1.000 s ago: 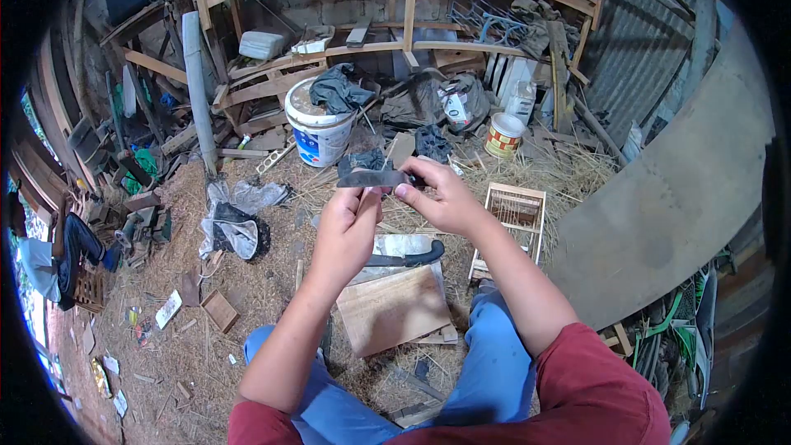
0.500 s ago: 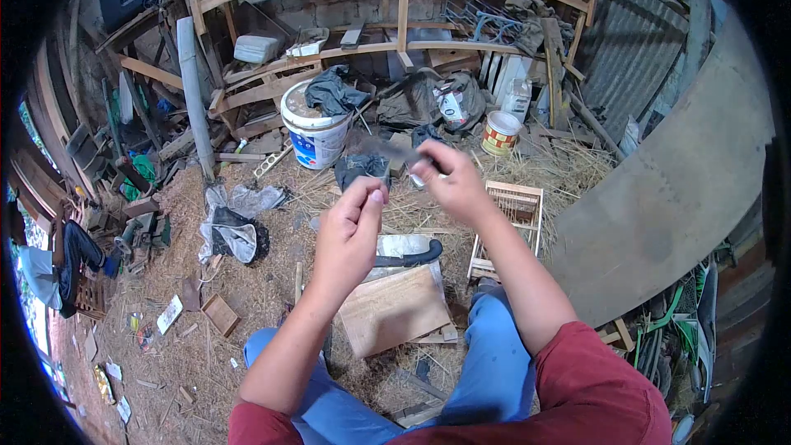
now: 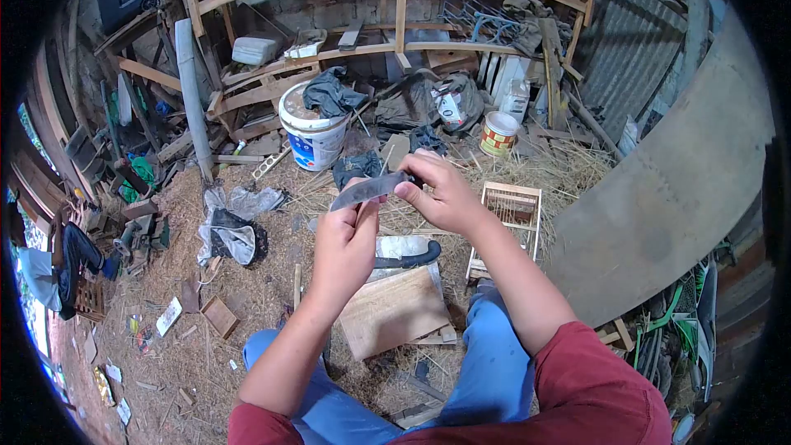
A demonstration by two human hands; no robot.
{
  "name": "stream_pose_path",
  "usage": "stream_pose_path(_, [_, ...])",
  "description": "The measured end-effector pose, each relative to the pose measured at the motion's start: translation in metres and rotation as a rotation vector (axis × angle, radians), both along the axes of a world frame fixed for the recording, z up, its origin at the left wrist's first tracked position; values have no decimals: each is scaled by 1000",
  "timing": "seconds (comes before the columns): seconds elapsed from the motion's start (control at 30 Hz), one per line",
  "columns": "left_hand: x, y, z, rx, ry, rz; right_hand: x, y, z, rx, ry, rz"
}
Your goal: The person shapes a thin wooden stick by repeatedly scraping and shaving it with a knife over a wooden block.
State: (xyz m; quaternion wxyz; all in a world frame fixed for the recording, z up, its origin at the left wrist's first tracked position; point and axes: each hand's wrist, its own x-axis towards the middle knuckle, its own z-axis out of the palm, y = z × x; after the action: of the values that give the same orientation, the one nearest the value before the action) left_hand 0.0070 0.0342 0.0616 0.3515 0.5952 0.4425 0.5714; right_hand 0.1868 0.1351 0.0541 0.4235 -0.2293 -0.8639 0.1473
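Observation:
My right hand (image 3: 439, 189) is wrapped round the dark handle of a knife (image 3: 367, 189), whose wide blade points left. Close behind that blade is my left hand (image 3: 346, 235), its fingers closed; whatever they grip is hidden. Below both hands, a second knife with a curved black handle (image 3: 422, 257) lies on a pale block. Nearer to me a wooden board (image 3: 395, 313) rests between my knees. To the right of it stands a small wooden cage-like frame (image 3: 509, 218).
Beyond my hands stand a white bucket (image 3: 315, 136) with black plastic on top and a smaller yellow-red bucket (image 3: 499, 133). A large flat sheet (image 3: 659, 189) leans at the right. Another person (image 3: 70, 259) sits at the far left. Straw and scraps cover the ground.
The knife has swung from a blurred position above and away from my left hand back down across it. My right hand has shifted slightly, and my left hand stays closed.

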Motion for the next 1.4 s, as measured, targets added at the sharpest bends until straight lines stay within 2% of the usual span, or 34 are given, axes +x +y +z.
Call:
stream_pose_path(0.4, [2,-6,2,-38,46,20,1,2,0,78,41,-7])
stream_pose_path(0.5, [6,-6,1,58,-8,48,4,7,-4,-30,151,-23])
stream_pose_path(0.57, [8,-13,5,35,102,8,14,18,-9,-286,298,-128])
stream_pose_path(0.73, [8,-8,-3,9,-2,-37,10,18,-21,-400,378,-71])
stream_pose_path(0.83, [6,-4,-5,-55,-130,-72,6,8,-15,-419,293,-17])
stream_pose_path(0.97, [1,2,-12,-92,-170,-90,1,0,-7,-271,168,-28])
stream_pose_path(1.03, [0,3,-12,-97,-165,-69,2,0,-4,-107,31,-35])
stream_pose_path(1.17, [1,-3,-1,-65,-201,-78,1,-3,-1,-58,-6,-13])
stream_pose_path(1.37, [-1,-5,-2,-17,-44,-39,-1,-6,0,-19,-5,25])
stream_pose_path(1.4, [-1,-5,-1,63,60,-14,-1,-6,0,-18,-4,26])
